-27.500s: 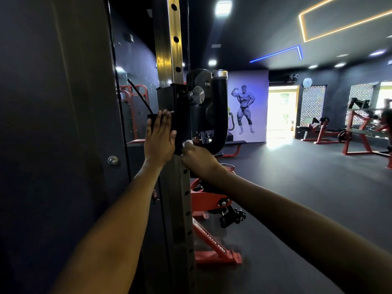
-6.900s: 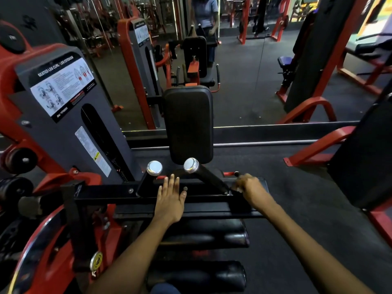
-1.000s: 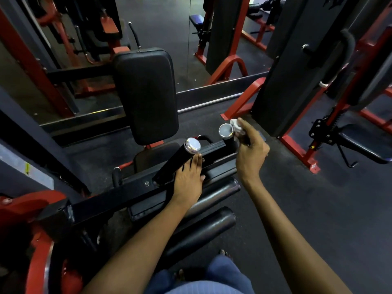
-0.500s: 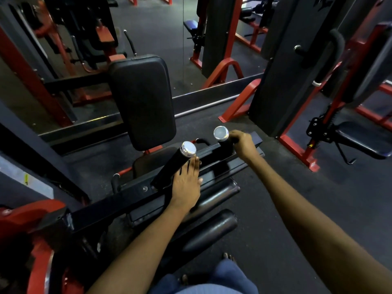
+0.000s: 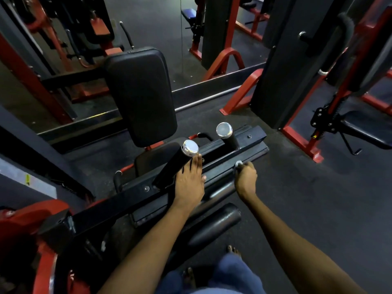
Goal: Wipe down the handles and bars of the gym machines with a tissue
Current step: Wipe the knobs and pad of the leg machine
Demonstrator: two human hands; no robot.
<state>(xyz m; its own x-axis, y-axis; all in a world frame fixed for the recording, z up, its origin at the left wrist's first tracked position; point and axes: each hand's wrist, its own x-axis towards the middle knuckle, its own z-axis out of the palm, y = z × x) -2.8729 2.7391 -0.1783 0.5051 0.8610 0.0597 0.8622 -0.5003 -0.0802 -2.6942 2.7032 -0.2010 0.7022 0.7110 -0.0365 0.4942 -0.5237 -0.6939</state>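
While the right hand (image 5: 246, 178) pinches the tissue (image 5: 238, 164) on the bar (image 5: 222, 164), wipe along its length; left hand (image 5: 189, 180) flat, steadying.

Bare forearms (image 5: 297, 236) without sleeves, 2 bare feet (image 5: 233, 250), and seemingly blue trousers (image 5: 231, 272).

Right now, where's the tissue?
In the head view, the tissue is bunched in the right hand, pressed against the black crossbar just below the right chrome-capped handle, right of centre.
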